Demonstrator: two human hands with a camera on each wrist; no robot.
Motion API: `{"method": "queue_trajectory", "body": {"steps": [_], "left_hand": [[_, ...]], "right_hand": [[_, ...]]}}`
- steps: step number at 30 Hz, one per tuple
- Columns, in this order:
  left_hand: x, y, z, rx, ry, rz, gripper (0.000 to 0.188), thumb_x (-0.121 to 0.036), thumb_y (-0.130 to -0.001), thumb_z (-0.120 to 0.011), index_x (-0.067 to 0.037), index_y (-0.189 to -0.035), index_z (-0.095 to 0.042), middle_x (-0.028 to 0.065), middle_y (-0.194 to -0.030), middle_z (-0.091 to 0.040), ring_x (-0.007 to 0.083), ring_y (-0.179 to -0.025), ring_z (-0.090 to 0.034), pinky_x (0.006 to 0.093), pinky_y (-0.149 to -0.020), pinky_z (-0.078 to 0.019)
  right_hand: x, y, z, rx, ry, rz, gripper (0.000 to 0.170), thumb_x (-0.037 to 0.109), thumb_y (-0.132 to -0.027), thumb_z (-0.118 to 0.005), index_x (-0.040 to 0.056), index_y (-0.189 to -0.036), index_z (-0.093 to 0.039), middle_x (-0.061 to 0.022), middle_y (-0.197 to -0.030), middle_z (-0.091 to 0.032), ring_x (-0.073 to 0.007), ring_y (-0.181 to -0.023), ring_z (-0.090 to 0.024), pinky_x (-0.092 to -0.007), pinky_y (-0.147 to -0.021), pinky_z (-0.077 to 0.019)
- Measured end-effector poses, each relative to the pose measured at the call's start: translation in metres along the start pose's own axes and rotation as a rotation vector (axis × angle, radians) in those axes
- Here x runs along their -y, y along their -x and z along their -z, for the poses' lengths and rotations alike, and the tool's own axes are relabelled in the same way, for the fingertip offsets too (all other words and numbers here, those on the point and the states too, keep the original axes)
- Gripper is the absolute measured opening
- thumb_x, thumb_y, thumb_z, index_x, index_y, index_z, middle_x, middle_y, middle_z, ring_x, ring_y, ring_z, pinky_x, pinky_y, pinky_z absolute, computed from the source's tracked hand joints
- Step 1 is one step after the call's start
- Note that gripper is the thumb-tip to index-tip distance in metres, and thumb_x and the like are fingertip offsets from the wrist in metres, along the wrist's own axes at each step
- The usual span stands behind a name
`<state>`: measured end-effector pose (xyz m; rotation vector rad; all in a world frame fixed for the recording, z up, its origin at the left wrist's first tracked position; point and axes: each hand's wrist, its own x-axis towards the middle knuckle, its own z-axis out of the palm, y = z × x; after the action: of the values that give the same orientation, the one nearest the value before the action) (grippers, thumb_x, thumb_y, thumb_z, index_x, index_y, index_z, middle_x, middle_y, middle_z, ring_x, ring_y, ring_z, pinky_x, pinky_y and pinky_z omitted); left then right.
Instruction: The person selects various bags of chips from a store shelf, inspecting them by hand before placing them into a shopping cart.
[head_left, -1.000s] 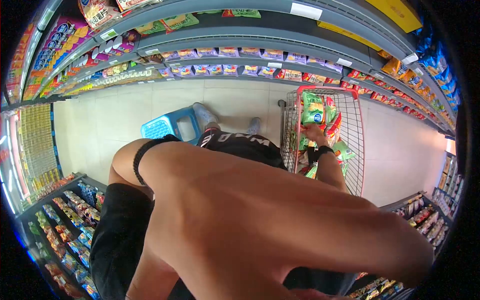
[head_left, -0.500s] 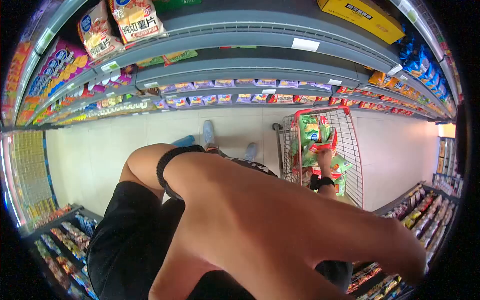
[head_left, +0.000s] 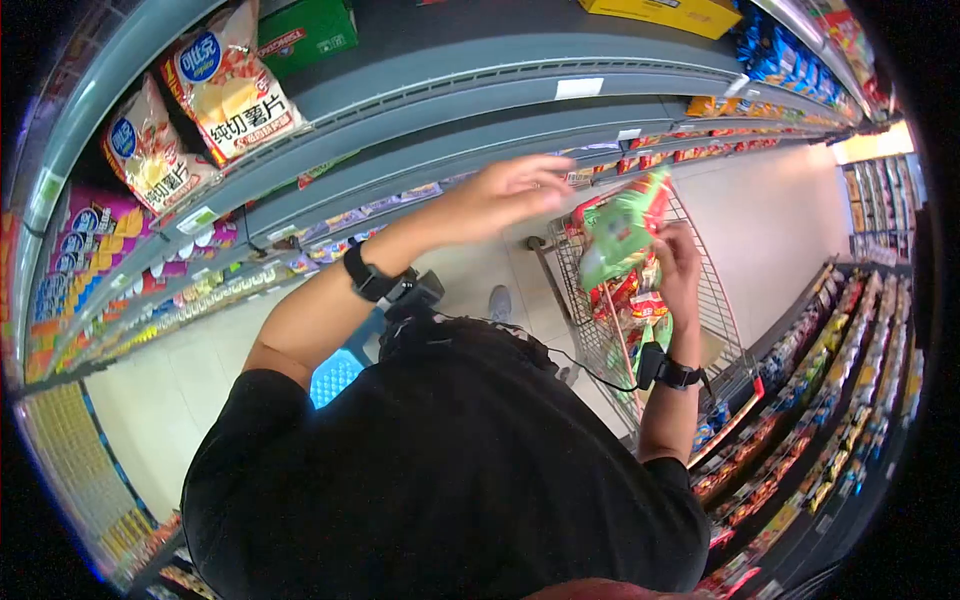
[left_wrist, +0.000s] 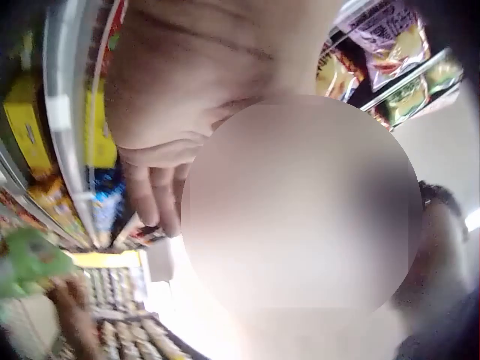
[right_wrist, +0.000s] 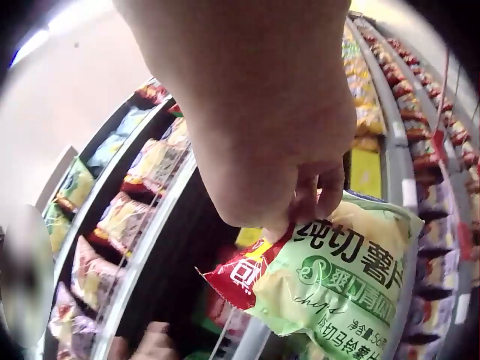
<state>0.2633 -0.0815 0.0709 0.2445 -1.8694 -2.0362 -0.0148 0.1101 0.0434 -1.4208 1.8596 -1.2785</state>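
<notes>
Above the shopping cart (head_left: pixel 722 300), the right hand (head_left: pixel 680 265) pinches a green and red chip bag (head_left: pixel 622 228) by its edge. In the right wrist view, the right hand (right_wrist: pixel 262 165) grips the red corner of this bag (right_wrist: pixel 330 277), which hangs face out. The left hand (head_left: pixel 505 200) is raised to the left of the bag, fingers extended, holding nothing and apart from it. The left wrist view shows the left palm (left_wrist: pixel 187 97) close up, with the green bag (left_wrist: pixel 34 262) at the far left. More green and red bags (head_left: pixel 645 305) lie in the cart.
Shelves (head_left: pixel 440 100) run across the front, with two large white and red chip bags (head_left: pixel 235 95), a green box (head_left: pixel 308 38) and a yellow box (head_left: pixel 670 12). A blue stool (head_left: pixel 335 378) stands on the floor at the left. Stocked snack racks (head_left: pixel 830 400) line the right.
The right hand has lifted a green and red bag out of the cart. The left arm, earlier large across the foreground, now reaches toward the bag. The view has shifted and turned.
</notes>
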Motion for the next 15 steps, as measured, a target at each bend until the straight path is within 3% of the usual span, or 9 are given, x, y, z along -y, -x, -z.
{"method": "queue_trajectory", "body": {"steps": [2,5,6,8,11,13,15], "left_hand": [[0.056,0.008,0.015,-0.059,-0.123,0.243,0.061,-0.045,-0.096,-0.047,-0.009,-0.144,-0.034,0.0154,-0.129,-0.052,0.0216,-0.113,-0.056,0.0344,-0.094,-0.0451],[0.075,0.031,0.007,-0.015,0.249,0.446,0.067,-0.052,-0.096,-0.044,-0.009,-0.145,-0.031,0.0165,-0.138,-0.042,0.0225,-0.12,-0.051,0.036,-0.097,-0.044],[0.079,0.036,0.0,-0.046,0.317,0.429,0.068,-0.053,-0.095,-0.043,-0.009,-0.145,-0.03,0.0165,-0.14,-0.04,0.0231,-0.122,-0.049,0.0368,-0.098,-0.0436],[0.08,0.045,-0.018,-0.116,0.455,0.391,0.07,-0.056,-0.095,-0.041,-0.009,-0.145,-0.028,0.0166,-0.143,-0.036,0.0245,-0.126,-0.046,0.0385,-0.1,-0.0427],[0.074,0.054,-0.047,-0.215,0.576,0.378,0.069,-0.052,-0.095,-0.045,-0.007,-0.145,-0.027,0.0119,-0.14,-0.04,0.0221,-0.126,-0.044,0.0387,-0.102,-0.0406],[0.072,0.06,-0.072,-0.301,0.679,0.359,0.07,-0.05,-0.093,-0.053,-0.006,-0.142,-0.029,0.0091,-0.136,-0.044,0.0198,-0.124,-0.045,0.0353,-0.103,-0.0392],[0.077,0.063,-0.089,-0.359,0.532,0.262,0.075,-0.052,-0.089,-0.056,-0.005,-0.141,-0.03,0.0099,-0.136,-0.044,0.0192,-0.124,-0.045,0.0343,-0.102,-0.0396]], "right_hand": [[0.025,-0.004,-0.023,0.061,0.038,0.113,0.008,-0.005,-0.083,-0.057,0.0003,-0.088,-0.054,-0.0083,-0.093,-0.051,-0.0166,-0.086,-0.052,-0.027,-0.075,-0.0427],[0.062,-0.006,-0.054,0.205,0.095,0.257,0.012,-0.006,-0.08,-0.059,0.0004,-0.089,-0.055,-0.0127,-0.094,-0.051,-0.029,-0.092,-0.053,-0.0339,-0.084,-0.0417],[0.073,-0.003,-0.063,0.244,0.078,0.24,0.013,-0.005,-0.078,-0.061,0.0015,-0.088,-0.056,-0.0121,-0.097,-0.053,-0.0301,-0.096,-0.053,-0.0363,-0.087,-0.0411],[0.076,-0.001,-0.08,0.265,0.139,0.43,0.014,-0.004,-0.076,-0.063,0.0028,-0.088,-0.057,-0.0116,-0.101,-0.054,-0.0315,-0.098,-0.053,-0.0407,-0.087,-0.0424],[0.078,0.004,-0.094,0.381,0.165,0.615,0.017,-0.004,-0.076,-0.065,0.0039,-0.09,-0.06,-0.0102,-0.101,-0.057,-0.0281,-0.1,-0.055,-0.0443,-0.101,-0.0387],[0.072,0.005,-0.098,0.447,0.054,0.716,0.017,-0.003,-0.075,-0.065,0.0043,-0.089,-0.06,-0.0107,-0.099,-0.058,-0.0309,-0.097,-0.056,-0.046,-0.095,-0.0412],[0.058,0.009,-0.104,0.462,-0.092,0.756,0.018,-0.005,-0.074,-0.064,0.0043,-0.089,-0.061,-0.0112,-0.096,-0.059,-0.0327,-0.095,-0.058,-0.0475,-0.094,-0.0418]]}}
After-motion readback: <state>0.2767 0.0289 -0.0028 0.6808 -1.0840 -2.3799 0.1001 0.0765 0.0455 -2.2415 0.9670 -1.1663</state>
